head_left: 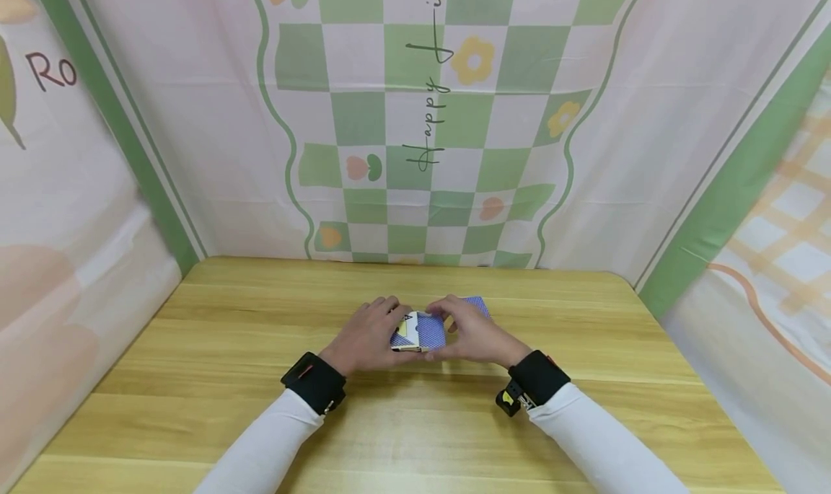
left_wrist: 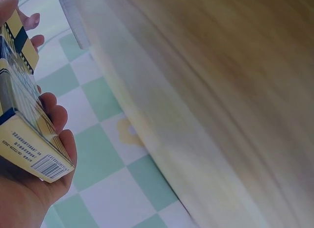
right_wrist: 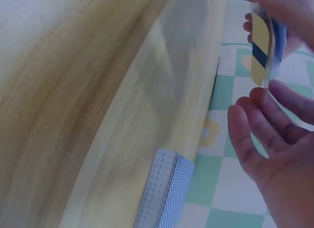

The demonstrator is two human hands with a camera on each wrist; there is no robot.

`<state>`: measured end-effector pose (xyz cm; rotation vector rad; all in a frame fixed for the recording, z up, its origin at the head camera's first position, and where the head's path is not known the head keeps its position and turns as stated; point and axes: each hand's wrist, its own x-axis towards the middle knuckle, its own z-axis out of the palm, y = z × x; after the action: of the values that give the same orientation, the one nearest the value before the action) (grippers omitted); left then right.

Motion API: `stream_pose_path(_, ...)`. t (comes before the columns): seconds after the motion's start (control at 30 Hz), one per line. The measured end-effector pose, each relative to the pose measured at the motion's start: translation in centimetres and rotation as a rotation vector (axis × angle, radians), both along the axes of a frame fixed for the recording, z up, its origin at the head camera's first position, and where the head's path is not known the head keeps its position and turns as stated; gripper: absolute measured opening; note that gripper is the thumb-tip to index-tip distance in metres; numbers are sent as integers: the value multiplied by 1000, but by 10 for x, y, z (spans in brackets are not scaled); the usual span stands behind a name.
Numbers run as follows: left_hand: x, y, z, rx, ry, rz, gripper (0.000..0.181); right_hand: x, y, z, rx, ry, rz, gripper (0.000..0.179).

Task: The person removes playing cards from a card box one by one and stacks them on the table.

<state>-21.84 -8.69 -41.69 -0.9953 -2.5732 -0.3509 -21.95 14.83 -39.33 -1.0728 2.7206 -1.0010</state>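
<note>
In the head view my left hand point(head_left: 373, 335) grips a playing-card box point(head_left: 409, 329) by its left side, fingers along the far edge and thumb along the near edge. The box has a blue patterned face and a pale band with a letter A. In the left wrist view its cream end with a barcode point(left_wrist: 49, 166) faces the camera. My right hand point(head_left: 477, 333) pinches the box's right end between thumb and fingertips, its other fingers loosely bent. A stack of blue-backed playing cards point(right_wrist: 177, 193) lies on the table just beyond the right hand, partly hidden by it in the head view.
The wooden table point(head_left: 415, 422) carries the cards toward its far side. A printed green-and-white checked cloth point(head_left: 415, 119) hangs behind the table's back edge, with more cloth on both sides. Black bands point(head_left: 540, 378) with cameras sit on both wrists.
</note>
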Motion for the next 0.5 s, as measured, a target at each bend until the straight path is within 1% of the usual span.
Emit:
stream_pose_path(0.13, 0, 0, 0, -10, 2, -3, 82, 1, 0, 2, 74, 15, -27, 71)
stream_pose_path(0.27, 1, -1, 1, -14, -3, -7, 80, 2, 1, 4, 126, 1, -25, 70)
stream_pose_path(0.33, 2, -2, 1, -14, -6, -7, 79, 2, 0, 4, 134, -3, -25, 70)
stream_pose_path(0.5, 2, -2, 2, -23, -26, -7, 80, 1, -1, 6, 115, 0, -25, 68)
